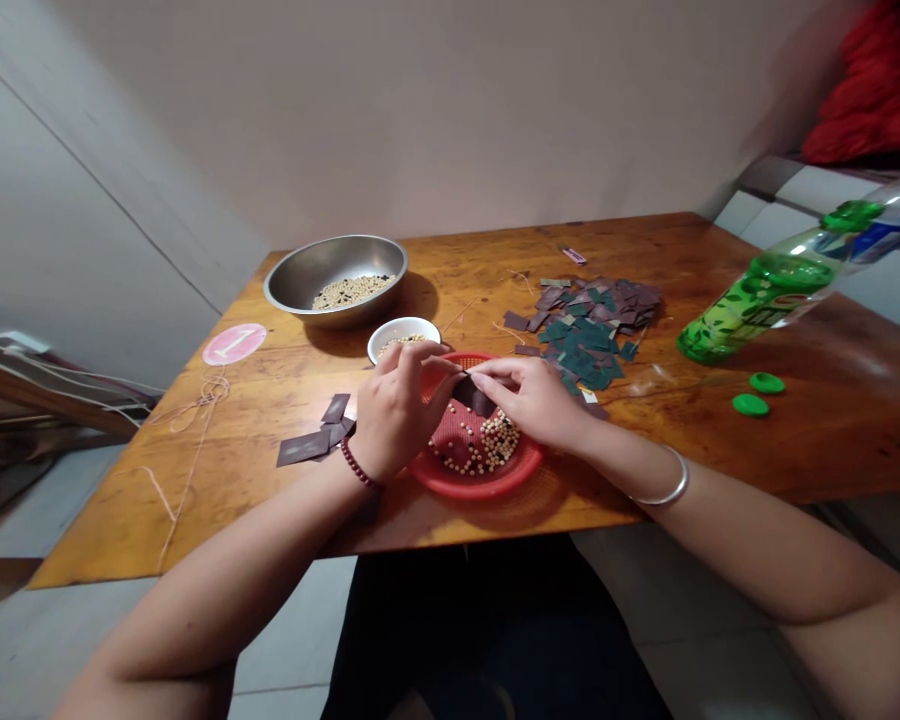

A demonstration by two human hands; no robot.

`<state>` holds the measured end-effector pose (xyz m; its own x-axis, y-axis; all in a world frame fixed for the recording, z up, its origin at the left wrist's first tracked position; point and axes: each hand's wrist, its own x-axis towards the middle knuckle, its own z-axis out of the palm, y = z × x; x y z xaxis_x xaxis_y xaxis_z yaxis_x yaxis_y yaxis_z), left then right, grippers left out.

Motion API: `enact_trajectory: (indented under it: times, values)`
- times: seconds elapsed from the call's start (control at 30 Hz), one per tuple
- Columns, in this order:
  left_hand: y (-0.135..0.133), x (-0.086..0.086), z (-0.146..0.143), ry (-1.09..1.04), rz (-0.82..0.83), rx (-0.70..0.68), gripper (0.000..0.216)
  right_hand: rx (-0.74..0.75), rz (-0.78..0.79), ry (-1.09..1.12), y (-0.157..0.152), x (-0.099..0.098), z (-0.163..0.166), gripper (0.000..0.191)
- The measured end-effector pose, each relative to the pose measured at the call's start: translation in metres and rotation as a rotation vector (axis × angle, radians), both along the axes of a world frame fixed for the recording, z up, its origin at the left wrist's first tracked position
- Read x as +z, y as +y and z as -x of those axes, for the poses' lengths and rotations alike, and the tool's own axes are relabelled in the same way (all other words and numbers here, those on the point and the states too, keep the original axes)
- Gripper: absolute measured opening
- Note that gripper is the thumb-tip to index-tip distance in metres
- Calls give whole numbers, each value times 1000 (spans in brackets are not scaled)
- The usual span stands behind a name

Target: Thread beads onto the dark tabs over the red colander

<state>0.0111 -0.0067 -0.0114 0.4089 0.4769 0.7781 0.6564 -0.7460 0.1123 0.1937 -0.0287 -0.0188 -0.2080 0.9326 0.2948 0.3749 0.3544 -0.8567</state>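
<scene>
My left hand (406,405) and my right hand (532,400) meet above the red plastic basket (480,487), thumbs and fingers pinched together. Between their fingertips hangs a dark brown square piece (482,397), of a material I cannot make out. Inside the basket lie many small pale beads (499,440) with a few black ones among them. Just behind my left hand stands a small white bowl (405,326) of similar beads, partly hidden by the fingers. A few dark flat pieces (307,447) lie left of my left wrist.
A metal basin (337,245) of beads stands at the back left. Green and brown pieces (589,335) are heaped behind my right hand. Farther right are a green bottle (757,300) and two green caps (751,404). Loose thread (202,400) lies near a round label (234,344).
</scene>
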Motion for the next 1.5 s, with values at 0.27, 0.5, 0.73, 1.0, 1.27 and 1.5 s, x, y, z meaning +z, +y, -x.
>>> enact_trajectory:
  times: [0.27, 0.5, 0.73, 1.0, 1.27, 1.5]
  values:
    - [1, -5, 1, -30, 95, -87, 36, -14, -13, -7, 0, 2, 1, 26]
    - [1, -2, 1, -22, 54, -29, 37, -13, 7, 9, -1, 2, 1, 27]
    - [2, -4, 1, -43, 91, -45, 35, 1, 14, 26, 0, 1, 0, 28]
    - [2, -4, 1, -40, 101, -79, 32, -7, 2, 12, -1, 2, 0, 25]
    - [1, -3, 0, -22, 95, -89, 31, -3, 3, 9, -1, 2, 0, 25]
    - [1, -1, 0, -33, 60, -36, 29, 6, -1, -13, -1, 4, 1, 26]
